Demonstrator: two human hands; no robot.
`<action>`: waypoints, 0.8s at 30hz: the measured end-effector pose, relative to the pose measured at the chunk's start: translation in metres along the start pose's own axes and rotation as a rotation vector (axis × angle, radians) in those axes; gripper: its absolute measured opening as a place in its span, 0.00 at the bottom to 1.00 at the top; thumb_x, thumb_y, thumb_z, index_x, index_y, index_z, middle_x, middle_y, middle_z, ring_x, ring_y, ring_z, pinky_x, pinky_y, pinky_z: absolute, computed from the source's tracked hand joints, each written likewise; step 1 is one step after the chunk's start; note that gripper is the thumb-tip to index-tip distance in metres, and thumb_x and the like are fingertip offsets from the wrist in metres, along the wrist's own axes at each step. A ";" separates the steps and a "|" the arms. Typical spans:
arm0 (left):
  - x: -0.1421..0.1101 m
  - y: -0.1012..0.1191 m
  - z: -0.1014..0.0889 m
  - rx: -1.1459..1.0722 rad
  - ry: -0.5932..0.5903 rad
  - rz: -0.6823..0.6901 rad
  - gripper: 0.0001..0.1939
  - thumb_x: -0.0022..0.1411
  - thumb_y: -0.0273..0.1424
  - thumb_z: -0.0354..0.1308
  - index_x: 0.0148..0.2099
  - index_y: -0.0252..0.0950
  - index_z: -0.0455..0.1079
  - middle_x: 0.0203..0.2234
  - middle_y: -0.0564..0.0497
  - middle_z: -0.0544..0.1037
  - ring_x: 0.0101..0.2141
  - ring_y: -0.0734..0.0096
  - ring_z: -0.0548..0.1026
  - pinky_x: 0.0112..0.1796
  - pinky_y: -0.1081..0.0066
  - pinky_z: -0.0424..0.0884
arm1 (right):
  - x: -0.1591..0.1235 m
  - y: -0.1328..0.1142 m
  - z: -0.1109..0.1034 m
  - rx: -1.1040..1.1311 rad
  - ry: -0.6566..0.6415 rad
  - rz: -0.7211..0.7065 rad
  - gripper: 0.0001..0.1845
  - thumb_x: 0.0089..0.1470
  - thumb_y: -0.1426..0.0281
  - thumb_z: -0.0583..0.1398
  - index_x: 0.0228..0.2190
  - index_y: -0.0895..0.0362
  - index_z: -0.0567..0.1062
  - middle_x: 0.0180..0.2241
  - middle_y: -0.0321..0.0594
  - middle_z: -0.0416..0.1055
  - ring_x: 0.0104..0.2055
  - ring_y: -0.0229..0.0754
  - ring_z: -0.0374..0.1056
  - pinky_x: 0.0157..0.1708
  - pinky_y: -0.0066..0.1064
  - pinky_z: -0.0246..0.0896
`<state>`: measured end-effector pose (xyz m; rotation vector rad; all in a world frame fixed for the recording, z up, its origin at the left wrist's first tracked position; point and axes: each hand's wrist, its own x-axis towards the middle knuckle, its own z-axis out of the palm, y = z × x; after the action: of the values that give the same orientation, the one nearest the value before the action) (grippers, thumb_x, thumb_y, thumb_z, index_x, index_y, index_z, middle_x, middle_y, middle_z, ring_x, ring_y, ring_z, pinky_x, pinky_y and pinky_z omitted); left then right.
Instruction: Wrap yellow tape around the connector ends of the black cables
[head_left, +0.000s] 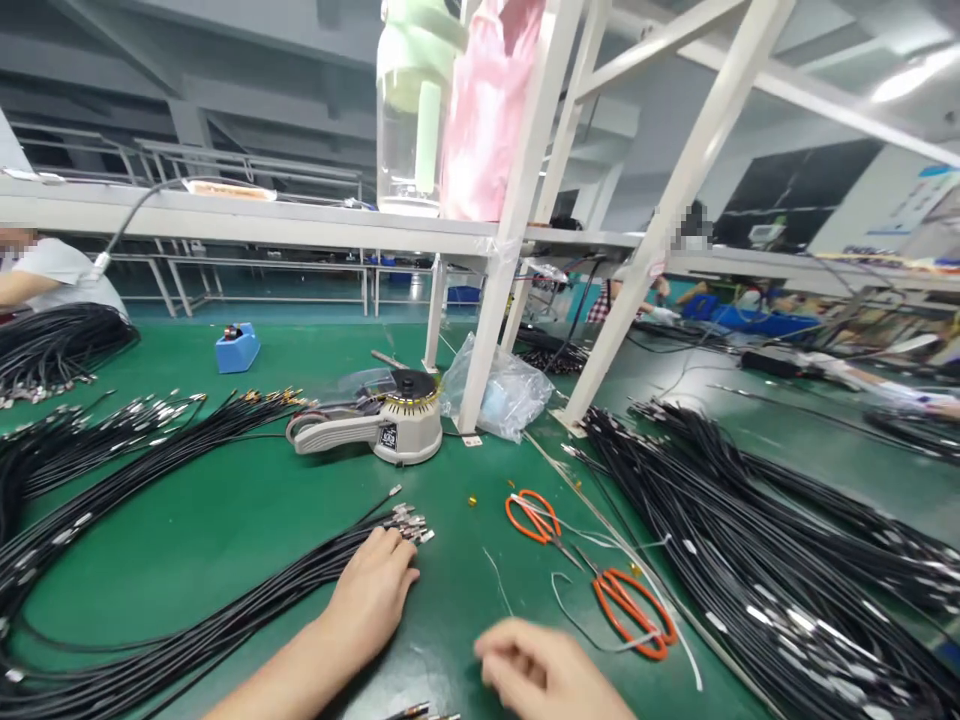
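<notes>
Left cables: several heaps of thin black cables with silvery ends (pixel 161 455) lie on the green desk (pixel 187 520); too many strands to count.
Blue block: one small blue plastic dispenser (pixel 232 352) stands near those heaps.
Near bundle: one loose bundle of black cables with metal tips (pixel 292 577), flat on the desk, its tip end beneath the left hand (pixel 379 580).
Left fingers: together, bent over the cables; how firmly they grip, I cannot tell.
Work: seemingly steadying the bundle near its tips; a secure hold would call for closing round every strand.
Tape machine: one round, pale grey machine with a black disc on top (pixel 411 428).
Right hand (pixel 544 665): blurred, fingers half curled, nothing visible in them.
Scissors: two orange-handled metal pairs, one farther (pixel 553 537), one nearer (pixel 602 577).
Right cables: at least two long black bundles (pixel 720 560).
</notes>
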<state>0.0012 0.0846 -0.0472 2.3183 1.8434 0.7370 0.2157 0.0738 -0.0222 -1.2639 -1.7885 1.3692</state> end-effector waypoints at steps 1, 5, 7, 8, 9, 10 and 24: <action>0.005 -0.004 0.008 0.025 0.028 -0.018 0.10 0.61 0.24 0.48 0.36 0.35 0.71 0.33 0.46 0.74 0.38 0.60 0.71 0.41 0.62 0.67 | 0.014 -0.012 -0.005 0.114 0.072 0.009 0.06 0.46 0.68 0.62 0.24 0.57 0.79 0.21 0.36 0.74 0.23 0.37 0.65 0.22 0.25 0.54; 0.012 -0.012 0.027 0.057 0.086 -0.046 0.12 0.61 0.21 0.46 0.34 0.34 0.71 0.32 0.44 0.74 0.36 0.59 0.72 0.40 0.61 0.68 | 0.092 -0.062 -0.009 0.475 0.277 0.078 0.08 0.45 0.68 0.66 0.25 0.62 0.77 0.25 0.39 0.75 0.23 0.34 0.66 0.22 0.23 0.58; 0.011 -0.013 0.030 0.058 0.102 -0.040 0.14 0.61 0.20 0.45 0.32 0.35 0.70 0.32 0.45 0.74 0.36 0.60 0.72 0.39 0.62 0.68 | 0.135 -0.078 -0.002 0.536 0.336 0.118 0.08 0.52 0.68 0.62 0.29 0.61 0.75 0.28 0.37 0.74 0.24 0.33 0.67 0.23 0.22 0.61; 0.010 -0.012 0.031 0.055 0.108 -0.031 0.14 0.61 0.20 0.44 0.32 0.35 0.70 0.32 0.45 0.74 0.36 0.61 0.72 0.39 0.62 0.69 | 0.155 -0.083 0.002 0.560 0.357 0.147 0.09 0.56 0.67 0.60 0.32 0.61 0.74 0.29 0.37 0.73 0.25 0.33 0.68 0.25 0.24 0.63; 0.008 -0.012 0.031 0.049 0.113 -0.021 0.14 0.61 0.20 0.44 0.31 0.35 0.70 0.32 0.46 0.75 0.35 0.61 0.72 0.38 0.63 0.69 | 0.173 -0.088 0.007 0.580 0.369 0.179 0.10 0.58 0.66 0.58 0.35 0.62 0.73 0.32 0.37 0.73 0.27 0.34 0.69 0.26 0.26 0.65; 0.006 -0.011 0.031 0.041 0.117 -0.009 0.14 0.61 0.20 0.44 0.31 0.36 0.69 0.32 0.46 0.75 0.35 0.61 0.73 0.38 0.63 0.69 | 0.189 -0.092 0.013 0.597 0.376 0.208 0.11 0.59 0.66 0.57 0.37 0.61 0.72 0.34 0.38 0.72 0.29 0.35 0.70 0.28 0.29 0.67; 0.003 -0.005 0.025 -0.194 0.210 -0.009 0.12 0.62 0.22 0.43 0.33 0.36 0.66 0.28 0.46 0.75 0.31 0.63 0.74 0.33 0.65 0.72 | 0.227 -0.116 0.042 0.627 0.451 0.261 0.15 0.59 0.67 0.58 0.47 0.59 0.69 0.47 0.44 0.68 0.43 0.44 0.69 0.40 0.41 0.68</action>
<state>0.0078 0.0944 -0.0698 2.1817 1.7658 1.1426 0.0478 0.2574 0.0472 -1.3284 -0.8189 1.4717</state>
